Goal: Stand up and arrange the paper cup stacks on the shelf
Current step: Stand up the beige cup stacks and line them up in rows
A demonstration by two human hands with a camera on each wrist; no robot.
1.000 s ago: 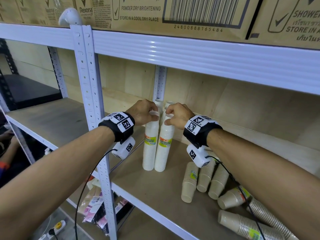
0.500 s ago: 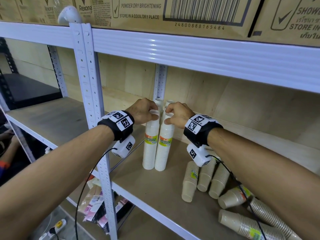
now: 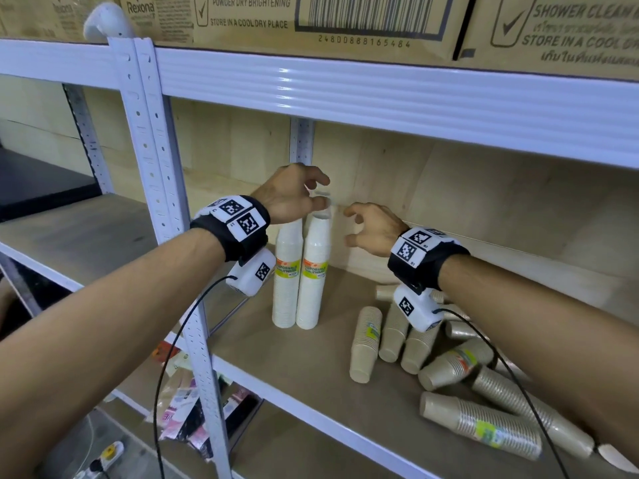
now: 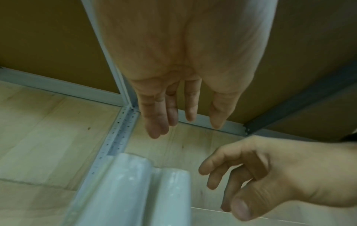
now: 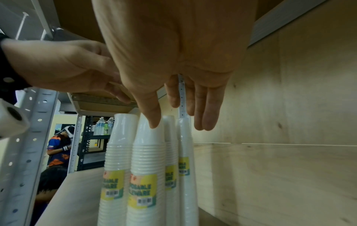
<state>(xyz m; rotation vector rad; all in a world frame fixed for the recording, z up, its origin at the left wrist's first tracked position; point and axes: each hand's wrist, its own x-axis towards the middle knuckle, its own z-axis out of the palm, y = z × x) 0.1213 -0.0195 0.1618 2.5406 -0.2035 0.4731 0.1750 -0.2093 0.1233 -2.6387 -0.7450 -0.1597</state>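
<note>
Two tall white paper cup stacks (image 3: 287, 281) (image 3: 313, 274) stand upright side by side near the shelf's rear post; in the right wrist view two more white stacks (image 5: 183, 152) stand behind them. My left hand (image 3: 320, 191) hovers just above their tops, fingers loose and spread, holding nothing. My right hand (image 3: 349, 226) is a short way to the right of the stacks, fingers relaxed and empty. Several brown cup stacks (image 3: 366, 344) (image 3: 480, 426) lie tumbled on the shelf board (image 3: 276, 371) at the right, under my right forearm.
A white perforated upright (image 3: 166, 202) stands left of my left wrist. The beam of the shelf above (image 3: 380, 95) hangs close over the hands, with cardboard boxes (image 3: 311, 19) on it. A plywood back wall (image 3: 484, 202) closes the bay. Packets (image 3: 186, 402) lie on the lower level.
Both hands have let go of the tops of the two white stacks. The left hand rose slightly and opened; the right hand drew away to the right. The stacks stay upright.
</note>
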